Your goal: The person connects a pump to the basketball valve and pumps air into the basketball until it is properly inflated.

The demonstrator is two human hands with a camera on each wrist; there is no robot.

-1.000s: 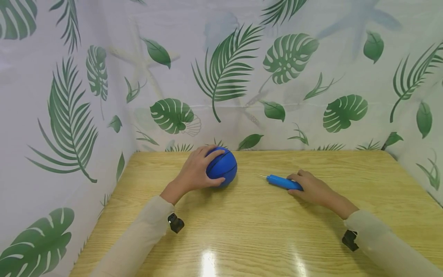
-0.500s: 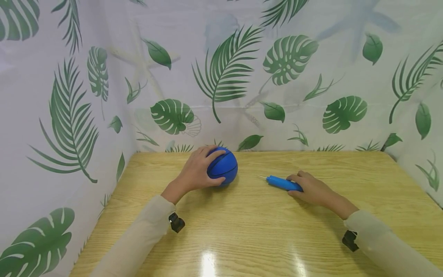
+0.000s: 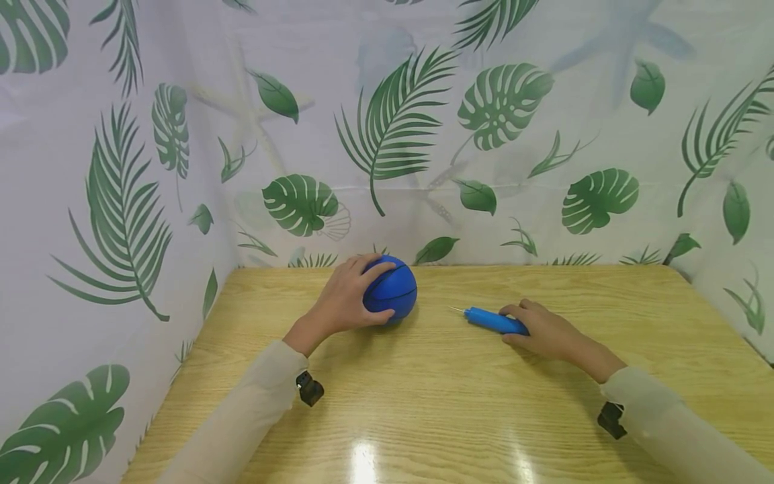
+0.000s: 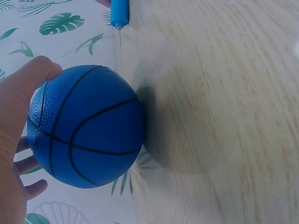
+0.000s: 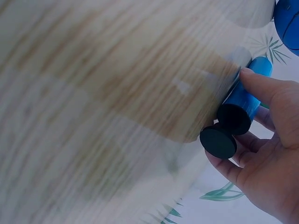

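Observation:
A small blue basketball (image 3: 393,290) with black seams sits toward the back of the table, and my left hand (image 3: 347,296) grips it from the left. In the left wrist view the thumb lies over one side of the ball (image 4: 93,130) and the other fingertips show past its far side. To the right, my right hand (image 3: 541,329) holds a blue hand pump (image 3: 494,320) low over the wood. Its thin metal needle (image 3: 457,309) points left at the ball, a short gap away. The right wrist view shows the pump's black round handle end (image 5: 218,141) beside the fingers.
The wooden table (image 3: 423,396) runs back to a white leaf-print cloth (image 3: 411,222), which also hangs at the left and right sides. A small black camera is worn on each wrist over light sleeves (image 3: 242,417).
The ball has turned slightly and shifted a touch to the right under my left hand. My right hand and the pump have stayed almost still.

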